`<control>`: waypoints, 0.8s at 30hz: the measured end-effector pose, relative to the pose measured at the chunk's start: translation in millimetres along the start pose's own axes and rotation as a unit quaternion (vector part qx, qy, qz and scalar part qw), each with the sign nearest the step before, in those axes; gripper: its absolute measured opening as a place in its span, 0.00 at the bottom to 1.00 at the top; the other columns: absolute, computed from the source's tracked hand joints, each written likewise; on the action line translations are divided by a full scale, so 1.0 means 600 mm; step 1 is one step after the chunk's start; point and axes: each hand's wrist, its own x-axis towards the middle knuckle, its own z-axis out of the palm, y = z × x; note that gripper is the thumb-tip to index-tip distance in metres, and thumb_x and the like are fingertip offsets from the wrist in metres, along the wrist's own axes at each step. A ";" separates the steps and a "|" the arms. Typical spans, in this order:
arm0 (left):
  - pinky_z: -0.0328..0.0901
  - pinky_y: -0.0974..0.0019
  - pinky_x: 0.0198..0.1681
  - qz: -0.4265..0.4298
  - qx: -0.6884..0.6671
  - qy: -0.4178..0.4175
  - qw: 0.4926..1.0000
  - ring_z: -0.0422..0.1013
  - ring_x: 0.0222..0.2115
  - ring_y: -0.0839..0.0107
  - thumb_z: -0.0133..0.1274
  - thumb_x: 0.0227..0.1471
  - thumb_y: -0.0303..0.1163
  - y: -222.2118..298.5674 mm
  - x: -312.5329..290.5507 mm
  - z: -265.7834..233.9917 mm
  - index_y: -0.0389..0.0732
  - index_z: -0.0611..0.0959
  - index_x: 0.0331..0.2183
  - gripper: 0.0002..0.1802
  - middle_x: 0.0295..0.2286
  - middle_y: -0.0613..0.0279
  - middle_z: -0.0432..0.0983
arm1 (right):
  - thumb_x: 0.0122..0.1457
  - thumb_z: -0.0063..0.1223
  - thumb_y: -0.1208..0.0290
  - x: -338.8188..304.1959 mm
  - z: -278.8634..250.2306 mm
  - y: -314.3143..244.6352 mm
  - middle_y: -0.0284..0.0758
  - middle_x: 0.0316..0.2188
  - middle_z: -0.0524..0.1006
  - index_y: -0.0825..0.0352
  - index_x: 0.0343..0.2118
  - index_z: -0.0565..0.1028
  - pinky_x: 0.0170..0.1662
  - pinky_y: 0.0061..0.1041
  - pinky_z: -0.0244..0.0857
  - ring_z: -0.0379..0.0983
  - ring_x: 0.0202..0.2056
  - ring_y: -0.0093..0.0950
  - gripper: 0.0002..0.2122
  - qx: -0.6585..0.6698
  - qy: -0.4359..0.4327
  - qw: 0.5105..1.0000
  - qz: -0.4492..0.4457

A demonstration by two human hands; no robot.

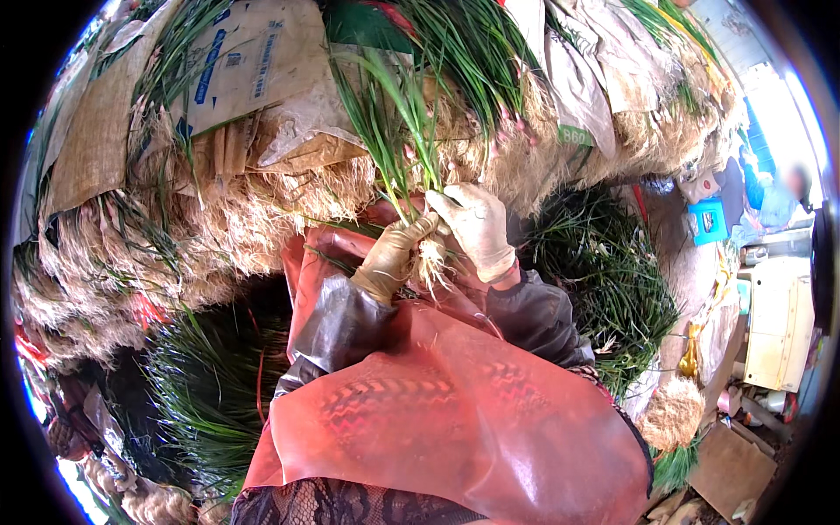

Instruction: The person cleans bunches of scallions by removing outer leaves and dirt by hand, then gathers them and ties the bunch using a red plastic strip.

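1. The big root-fringed pile (236, 223) stands just beyond the hands; leaves could snag there if pulled sideways.
2. The green-leaved bunch (427, 153) is upright above the red apron (420, 394); a slackened grip could let stems slip, and a hard tug could snap its roots (432, 267).
3. Left hand (394, 258): fingers clamped on the lower stems.
4. Right hand (477, 229): fingers curled against the stems; I cannot tell whether clamped.

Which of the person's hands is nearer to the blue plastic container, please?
Right. The right hand is left of the blue plastic container, well apart from it; the left hand is farther left.
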 end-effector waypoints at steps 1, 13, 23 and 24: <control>0.64 0.76 0.18 -0.017 -0.026 -0.019 0.999 0.70 0.16 0.77 0.50 0.55 0.34 0.000 0.000 -0.004 0.35 0.80 0.30 0.11 0.19 0.66 0.74 | 0.52 0.56 0.68 -0.002 -0.003 0.000 0.35 0.18 0.72 0.64 0.25 0.77 0.24 0.30 0.62 0.69 0.20 0.34 0.06 0.061 -0.011 0.997 0.035; 0.69 0.72 0.28 -0.013 -0.207 -0.137 0.969 0.72 0.28 0.74 0.48 0.56 0.33 -0.006 -0.044 0.013 0.38 0.74 0.43 0.13 0.31 0.62 0.74 | 0.56 0.49 0.53 -0.027 -0.050 0.135 0.39 0.27 0.77 0.60 0.34 0.78 0.38 0.31 0.69 0.75 0.32 0.36 0.15 -0.274 -0.192 0.926 0.176; 0.61 0.76 0.22 0.130 0.231 0.075 0.961 0.66 0.19 0.82 0.55 0.53 0.33 -0.016 -0.028 0.016 0.37 0.81 0.29 0.09 0.20 0.69 0.73 | 0.52 0.54 0.57 0.049 -0.054 -0.012 0.35 0.23 0.77 0.64 0.42 0.75 0.24 0.24 0.67 0.75 0.23 0.25 0.19 -0.196 -0.173 0.962 -0.078; 0.61 0.76 0.22 0.136 0.257 0.080 0.953 0.66 0.19 0.82 0.55 0.52 0.32 -0.017 -0.025 0.009 0.37 0.81 0.29 0.08 0.21 0.70 0.73 | 0.52 0.55 0.59 0.050 -0.051 -0.005 0.36 0.23 0.77 0.65 0.42 0.75 0.24 0.25 0.66 0.75 0.22 0.27 0.18 -0.108 -0.236 0.966 -0.006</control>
